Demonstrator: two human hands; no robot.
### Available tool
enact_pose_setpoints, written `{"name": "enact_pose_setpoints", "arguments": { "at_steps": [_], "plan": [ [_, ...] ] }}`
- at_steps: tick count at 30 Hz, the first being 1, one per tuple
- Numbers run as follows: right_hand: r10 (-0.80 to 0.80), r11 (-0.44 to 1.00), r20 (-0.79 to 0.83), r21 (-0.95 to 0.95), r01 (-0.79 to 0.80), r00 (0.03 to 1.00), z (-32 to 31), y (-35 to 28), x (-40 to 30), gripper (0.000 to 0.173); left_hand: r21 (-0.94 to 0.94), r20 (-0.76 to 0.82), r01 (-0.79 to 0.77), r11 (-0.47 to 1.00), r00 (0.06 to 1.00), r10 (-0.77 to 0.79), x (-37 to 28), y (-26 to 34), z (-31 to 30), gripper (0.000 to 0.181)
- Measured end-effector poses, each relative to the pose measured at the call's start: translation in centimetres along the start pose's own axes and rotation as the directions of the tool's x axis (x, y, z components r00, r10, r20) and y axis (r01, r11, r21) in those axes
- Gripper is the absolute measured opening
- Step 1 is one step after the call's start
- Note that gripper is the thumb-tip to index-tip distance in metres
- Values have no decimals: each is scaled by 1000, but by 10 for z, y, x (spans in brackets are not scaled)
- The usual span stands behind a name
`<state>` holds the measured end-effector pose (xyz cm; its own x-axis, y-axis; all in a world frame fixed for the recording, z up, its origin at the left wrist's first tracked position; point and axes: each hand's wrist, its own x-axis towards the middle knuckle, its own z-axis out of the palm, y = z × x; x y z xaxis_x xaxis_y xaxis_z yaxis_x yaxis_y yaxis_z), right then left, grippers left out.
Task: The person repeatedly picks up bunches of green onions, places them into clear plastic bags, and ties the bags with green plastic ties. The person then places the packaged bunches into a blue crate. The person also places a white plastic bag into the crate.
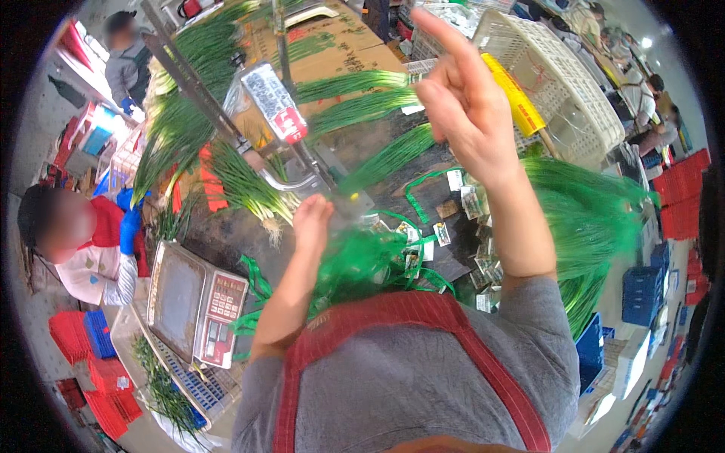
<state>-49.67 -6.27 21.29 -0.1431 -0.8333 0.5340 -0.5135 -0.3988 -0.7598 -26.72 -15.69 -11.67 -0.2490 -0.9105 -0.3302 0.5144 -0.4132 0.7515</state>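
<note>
My left hand (312, 221), fingers drawn together, is beside a curved metal arm (291, 184) of a bench device; whether it grips anything is unclear. My right hand (467, 105) is raised over bunches of green onions (362, 107), index finger extended, other fingers partly curled, nothing visible held. One onion bunch (391, 156) runs from the device towards that hand, its end hidden. Blurred green tape or netting (368, 255) lies before my apron, among small printed labels (442, 233). Loose green onions with roots (249, 187) lie left of the device.
A digital scale (175, 306) stands at left above a crate (209, 419). Piled green onions (198, 73) cover the far left. A white plastic basket (595, 107) with a yellow roll (512, 93) stands at upper right. A co-worker in blue gloves (129, 226) is at left. More onions (589, 226) lie right.
</note>
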Motion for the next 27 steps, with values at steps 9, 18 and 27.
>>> {"name": "enact_pose_setpoints", "arguments": {
  "at_steps": [9,18,27],
  "plan": [
    [55,759,215,-643,99,975,49,197,-129,50,184,623,-41,982,778,-85,-112,63,122,18],
    [574,819,-720,514,-256,390,-182,168,-120,21,238,531,140,961,810,-249,-96,38,91,33],
    [-579,554,-789,-565,-612,204,-222,140,-173,45,258,437,318,912,804,-404,-84,20,54,25]
  ]
}}
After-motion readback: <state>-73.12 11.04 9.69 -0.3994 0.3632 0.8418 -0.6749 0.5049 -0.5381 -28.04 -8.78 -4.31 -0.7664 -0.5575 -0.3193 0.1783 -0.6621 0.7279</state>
